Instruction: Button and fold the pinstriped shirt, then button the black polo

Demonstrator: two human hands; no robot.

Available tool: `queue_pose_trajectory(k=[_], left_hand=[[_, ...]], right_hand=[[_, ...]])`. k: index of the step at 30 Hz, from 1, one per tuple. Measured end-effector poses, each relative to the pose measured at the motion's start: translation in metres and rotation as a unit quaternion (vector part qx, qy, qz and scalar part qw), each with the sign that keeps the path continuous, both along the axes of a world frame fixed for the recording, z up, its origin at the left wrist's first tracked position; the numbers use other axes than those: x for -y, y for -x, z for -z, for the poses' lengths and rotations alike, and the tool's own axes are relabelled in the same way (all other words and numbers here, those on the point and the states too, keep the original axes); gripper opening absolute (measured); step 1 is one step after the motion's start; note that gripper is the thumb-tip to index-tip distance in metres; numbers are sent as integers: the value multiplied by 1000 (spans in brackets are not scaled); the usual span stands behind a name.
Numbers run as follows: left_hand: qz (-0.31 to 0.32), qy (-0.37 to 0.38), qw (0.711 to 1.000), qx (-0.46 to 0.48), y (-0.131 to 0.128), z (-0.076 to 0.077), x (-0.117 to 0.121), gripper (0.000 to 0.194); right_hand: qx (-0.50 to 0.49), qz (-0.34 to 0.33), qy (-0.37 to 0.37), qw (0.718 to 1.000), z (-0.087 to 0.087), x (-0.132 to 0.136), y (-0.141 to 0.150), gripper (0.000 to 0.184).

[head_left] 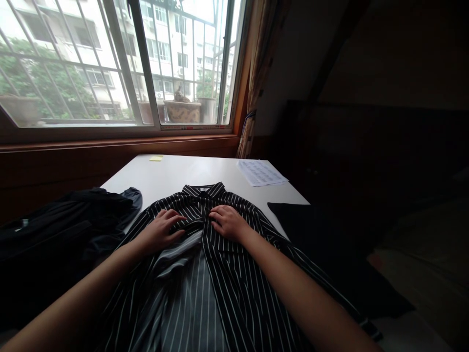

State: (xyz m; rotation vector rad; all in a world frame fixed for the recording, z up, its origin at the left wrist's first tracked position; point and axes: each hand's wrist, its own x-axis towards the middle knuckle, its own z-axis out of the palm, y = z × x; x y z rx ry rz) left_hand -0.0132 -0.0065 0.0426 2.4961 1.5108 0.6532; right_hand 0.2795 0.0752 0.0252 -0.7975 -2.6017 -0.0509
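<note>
A black shirt with white stripes (234, 274) lies face up on the white table, collar (203, 190) toward the window. Its front hangs open below the chest, showing the greyer inside of the fabric. My left hand (166, 229) rests on the left side of the chest, fingers stretched out and thumb apart. Close to the middle, my right hand (229, 222) has its fingers bent onto the edge of the button placket, just below the collar. The fingertips partly hide the cloth there. Both sleeves spread outward, partly covered by my forearms.
Dark clothes (54, 234) are heaped at the left. A dark folded cloth (330, 254) lies at the right table edge. Printed sheets (261, 172) and a yellow sticky note (156, 158) are on the far part of the white table (194, 168). Behind stands a barred window (146, 73).
</note>
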Motion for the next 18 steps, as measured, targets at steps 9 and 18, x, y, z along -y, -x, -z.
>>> queue_pose_trajectory(k=[9, 18], left_hand=[[-24, 135, 990, 29, 7, -19, 83, 36], [-51, 49, 997, -4, -27, -32, 101, 19]], right_hand=[[51, 9, -90, 995, -13, 11, 2, 26], [21, 45, -13, 999, -36, 77, 10, 18]])
